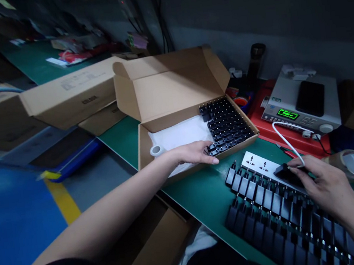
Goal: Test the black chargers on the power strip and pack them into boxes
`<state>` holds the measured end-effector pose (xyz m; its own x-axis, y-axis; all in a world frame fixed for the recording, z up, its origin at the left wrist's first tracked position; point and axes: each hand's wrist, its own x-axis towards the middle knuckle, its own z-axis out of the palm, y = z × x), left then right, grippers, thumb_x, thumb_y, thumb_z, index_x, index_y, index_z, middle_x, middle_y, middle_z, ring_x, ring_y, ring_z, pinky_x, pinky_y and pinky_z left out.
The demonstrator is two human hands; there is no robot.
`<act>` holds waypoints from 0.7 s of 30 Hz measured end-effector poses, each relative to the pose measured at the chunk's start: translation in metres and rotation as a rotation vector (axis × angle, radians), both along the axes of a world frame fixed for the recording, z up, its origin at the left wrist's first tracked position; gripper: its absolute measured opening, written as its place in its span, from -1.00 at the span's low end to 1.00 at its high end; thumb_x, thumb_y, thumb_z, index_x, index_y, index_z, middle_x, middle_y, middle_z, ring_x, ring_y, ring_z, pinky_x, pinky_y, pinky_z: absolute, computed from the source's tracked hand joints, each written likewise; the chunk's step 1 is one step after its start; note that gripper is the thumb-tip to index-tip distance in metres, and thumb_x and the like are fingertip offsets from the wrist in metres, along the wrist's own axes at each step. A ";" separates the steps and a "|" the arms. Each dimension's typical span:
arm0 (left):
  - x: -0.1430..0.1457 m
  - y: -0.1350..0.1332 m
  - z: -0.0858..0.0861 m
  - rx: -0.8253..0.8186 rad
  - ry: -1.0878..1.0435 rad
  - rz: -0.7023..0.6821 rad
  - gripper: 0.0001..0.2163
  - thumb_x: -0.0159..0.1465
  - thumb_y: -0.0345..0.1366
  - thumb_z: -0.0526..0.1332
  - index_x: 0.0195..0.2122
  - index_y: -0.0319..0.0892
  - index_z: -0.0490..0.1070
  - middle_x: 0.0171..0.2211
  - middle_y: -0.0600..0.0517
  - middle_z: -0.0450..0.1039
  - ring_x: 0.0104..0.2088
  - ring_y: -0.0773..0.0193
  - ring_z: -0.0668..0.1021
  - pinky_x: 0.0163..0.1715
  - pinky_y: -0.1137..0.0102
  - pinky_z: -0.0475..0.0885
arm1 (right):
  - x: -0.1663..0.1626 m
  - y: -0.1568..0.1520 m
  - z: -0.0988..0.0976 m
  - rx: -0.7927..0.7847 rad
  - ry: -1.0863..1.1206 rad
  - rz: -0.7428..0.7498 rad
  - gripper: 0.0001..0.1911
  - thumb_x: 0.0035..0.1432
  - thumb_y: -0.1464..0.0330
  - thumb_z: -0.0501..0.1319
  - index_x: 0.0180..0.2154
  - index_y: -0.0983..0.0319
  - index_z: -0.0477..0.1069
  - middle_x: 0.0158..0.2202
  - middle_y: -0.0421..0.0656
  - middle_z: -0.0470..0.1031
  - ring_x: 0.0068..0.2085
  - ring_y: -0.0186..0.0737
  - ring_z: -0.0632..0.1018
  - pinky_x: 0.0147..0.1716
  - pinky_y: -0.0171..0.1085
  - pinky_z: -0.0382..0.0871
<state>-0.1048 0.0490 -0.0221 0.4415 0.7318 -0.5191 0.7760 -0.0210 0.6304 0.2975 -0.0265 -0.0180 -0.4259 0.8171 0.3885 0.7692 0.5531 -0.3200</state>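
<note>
The left hand (pixel 193 154) lay open, fingers close together and nearly flat, fingertips touching the black plug adapters (pixel 226 124) packed in rows at one end of an open cardboard box (pixel 171 85). A white foam sheet (pixel 177 134) filled the rest of the box, and a white tape roll (pixel 156 150) sat at its near corner. The right hand (pixel 329 184) pinched a single black adapter (pixel 288 174) between thumb and fingers at a white universal socket strip (pixel 259 166); whether the adapter was seated in the strip could not be told. More black adapters (pixel 274 228) stood in tight rows on the green bench mat (pixel 202 203), just below the strip.

A white USB cable (pixel 286 133) looped from near the right hand to a bench test instrument (pixel 300 101) with a green display, which stood on a red tray (pixel 281 129). A black smartphone (pixel 310 98) lay on top of the instrument, and a dark tumbler (pixel 255 61) stood behind it. A closed cardboard box (pixel 71 96) lay left of the open one. Beyond the bench were a grey wall (pixel 245 10) and, at lower left, a blue bin (pixel 11 215) beside a yellow floor stripe (pixel 63 199).
</note>
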 end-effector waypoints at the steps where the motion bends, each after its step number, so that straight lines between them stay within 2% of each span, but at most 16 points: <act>1: 0.000 -0.001 0.000 -0.020 -0.006 -0.004 0.05 0.10 0.26 0.29 0.45 -0.30 -0.03 0.11 -0.27 0.54 0.08 -0.05 0.58 0.07 0.23 0.40 | 0.000 -0.001 0.000 -0.004 0.002 -0.006 -0.87 0.39 0.27 0.18 -0.11 0.11 0.48 -0.17 -0.21 0.60 -0.16 -0.19 0.64 -0.22 -0.24 0.50; 4: 0.000 -0.007 0.007 -0.006 0.019 0.005 0.07 0.09 0.23 0.32 0.45 -0.31 -0.06 0.12 -0.28 0.52 0.09 -0.05 0.58 0.09 0.23 0.40 | 0.002 -0.002 0.001 -0.006 0.007 -0.023 -0.85 0.39 0.26 0.18 -0.09 0.10 0.49 -0.14 -0.22 0.61 -0.12 -0.18 0.65 -0.21 -0.24 0.51; 6: 0.000 -0.015 0.017 0.083 0.095 0.046 0.05 0.08 0.21 0.34 0.44 -0.31 -0.01 0.21 -0.30 0.44 0.11 -0.07 0.56 0.11 0.22 0.40 | 0.003 -0.004 0.001 0.008 0.012 -0.029 -0.85 0.39 0.26 0.18 -0.08 0.11 0.49 -0.15 -0.22 0.62 -0.13 -0.18 0.65 -0.20 -0.25 0.51; 9: 0.002 -0.037 0.029 0.376 0.244 0.169 -0.10 0.15 0.17 0.32 0.39 -0.27 0.11 0.27 -0.33 0.35 0.15 -0.14 0.52 0.13 0.12 0.40 | 0.002 -0.004 0.000 0.030 0.001 -0.025 -0.86 0.39 0.28 0.18 -0.10 0.13 0.49 -0.17 -0.20 0.62 -0.15 -0.18 0.66 -0.23 -0.25 0.50; 12: 0.016 -0.075 0.027 0.725 0.210 0.271 -0.41 0.31 0.02 0.24 0.26 -0.22 0.28 0.14 -0.25 0.46 0.08 -0.08 0.55 0.08 0.05 0.45 | -0.002 -0.005 0.001 0.047 -0.017 -0.041 -0.88 0.38 0.31 0.19 -0.12 0.14 0.50 -0.18 -0.20 0.62 -0.18 -0.18 0.66 -0.30 -0.25 0.48; 13: 0.024 -0.091 0.021 0.781 0.127 0.249 -0.50 0.35 -0.02 0.22 0.22 -0.19 0.31 0.07 -0.20 0.50 0.03 -0.01 0.57 0.04 0.08 0.49 | -0.003 -0.005 0.002 0.046 -0.003 -0.046 -0.88 0.37 0.32 0.20 -0.13 0.14 0.51 -0.19 -0.20 0.62 -0.20 -0.17 0.66 -0.31 -0.25 0.48; 15: 0.046 -0.126 0.001 0.781 -0.064 0.121 -0.56 0.39 -0.03 0.20 0.20 -0.13 0.32 -0.01 -0.14 0.53 -0.04 0.07 0.59 -0.04 0.14 0.56 | -0.003 -0.007 0.005 0.021 0.091 -0.063 -0.89 0.36 0.33 0.21 -0.16 0.15 0.52 -0.22 -0.19 0.63 -0.21 -0.18 0.65 -0.27 -0.24 0.49; 17: 0.069 -0.161 -0.027 0.782 -0.131 0.005 -0.44 0.34 0.05 0.25 0.27 -0.11 0.27 0.07 -0.20 0.47 0.03 -0.02 0.57 -0.05 0.09 0.59 | 0.003 -0.009 0.009 -0.030 0.267 -0.125 -0.90 0.34 0.32 0.23 -0.19 0.15 0.53 -0.26 -0.18 0.63 -0.23 -0.18 0.65 -0.22 -0.23 0.51; 19: 0.088 -0.189 -0.057 0.822 -0.134 0.012 -0.40 0.30 0.03 0.29 0.28 -0.13 0.25 0.14 -0.28 0.41 0.09 -0.15 0.54 -0.04 0.00 0.60 | 0.012 -0.011 0.013 -0.100 0.440 -0.222 -0.89 0.32 0.30 0.26 -0.21 0.16 0.54 -0.29 -0.17 0.63 -0.29 -0.20 0.64 -0.24 -0.22 0.53; 21: 0.100 -0.207 -0.080 0.857 -0.130 0.079 -0.48 0.31 -0.08 0.28 0.25 -0.12 0.29 0.19 -0.31 0.37 0.14 -0.21 0.51 -0.03 -0.08 0.59 | 0.022 -0.014 0.016 -0.171 0.491 -0.275 -0.87 0.30 0.27 0.27 -0.23 0.17 0.56 -0.29 -0.16 0.63 -0.31 -0.19 0.63 -0.27 -0.22 0.53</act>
